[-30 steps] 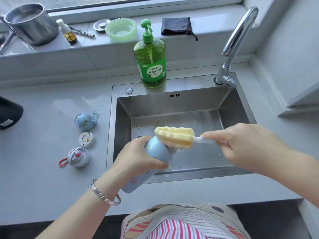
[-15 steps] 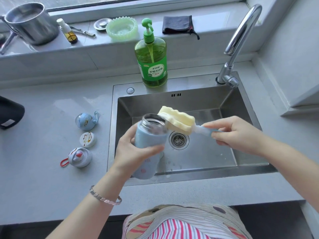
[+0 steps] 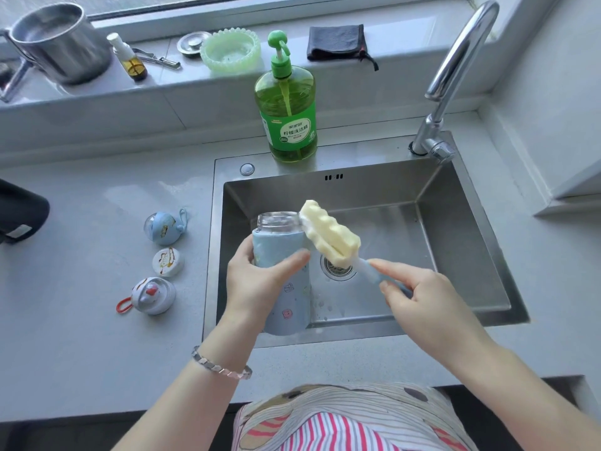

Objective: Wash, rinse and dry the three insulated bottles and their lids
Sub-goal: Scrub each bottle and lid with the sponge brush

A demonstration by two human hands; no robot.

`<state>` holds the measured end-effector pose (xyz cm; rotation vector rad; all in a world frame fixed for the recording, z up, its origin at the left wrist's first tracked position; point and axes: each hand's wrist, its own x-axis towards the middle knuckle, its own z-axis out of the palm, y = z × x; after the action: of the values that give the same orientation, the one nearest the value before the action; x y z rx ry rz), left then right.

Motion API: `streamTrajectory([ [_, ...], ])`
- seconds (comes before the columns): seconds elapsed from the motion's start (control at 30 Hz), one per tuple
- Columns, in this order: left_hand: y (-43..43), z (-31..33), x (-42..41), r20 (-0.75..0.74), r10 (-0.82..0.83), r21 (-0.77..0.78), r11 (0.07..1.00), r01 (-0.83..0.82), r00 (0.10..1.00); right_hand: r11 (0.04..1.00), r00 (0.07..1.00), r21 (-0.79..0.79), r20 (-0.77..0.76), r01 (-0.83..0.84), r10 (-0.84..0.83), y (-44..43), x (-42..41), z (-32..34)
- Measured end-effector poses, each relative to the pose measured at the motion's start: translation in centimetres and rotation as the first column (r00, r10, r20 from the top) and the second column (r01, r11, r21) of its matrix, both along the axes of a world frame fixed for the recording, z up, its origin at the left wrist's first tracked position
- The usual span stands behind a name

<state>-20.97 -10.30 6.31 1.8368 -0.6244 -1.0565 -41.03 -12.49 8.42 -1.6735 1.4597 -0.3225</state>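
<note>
My left hand grips a pale blue insulated bottle upright over the left side of the steel sink, its open mouth facing up. My right hand pinches the handle of a yellow sponge bottle brush. The sponge head leans against the right side of the bottle's rim, outside the mouth. Three lids lie on the counter left of the sink: a blue one with a strap, a small white one and a grey one with a red loop.
A green dish-soap pump bottle stands behind the sink, the tap at its back right. The windowsill holds a steel pot, a small spray bottle, a green dish and a dark cloth. A black object sits at far left.
The bottle went from tilted to upright and rose a little. The sponge brush swung from lying across the bottle's mouth to standing slanted beside its rim.
</note>
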Motion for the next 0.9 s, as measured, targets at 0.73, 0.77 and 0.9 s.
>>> streamTrajectory([
  [0.73,1.3,-0.9,1.8,0.321,-0.393,0.030,0.914,0.405,0.862,0.997,0.987,0.061,-0.146,-0.050,0.059,-1.9,-2.2,0.6],
  [0.77,1.3,-1.1,2.2,0.366,-0.392,0.049,0.914,0.404,0.844,0.996,0.986,0.065,-0.147,-0.066,0.075,-2.2,-2.6,1.2],
  [0.9,1.4,-1.5,2.4,0.523,-0.503,0.092,0.836,0.541,0.689,0.952,0.895,0.077,-0.325,-0.298,0.306,-3.1,-2.6,3.2],
])
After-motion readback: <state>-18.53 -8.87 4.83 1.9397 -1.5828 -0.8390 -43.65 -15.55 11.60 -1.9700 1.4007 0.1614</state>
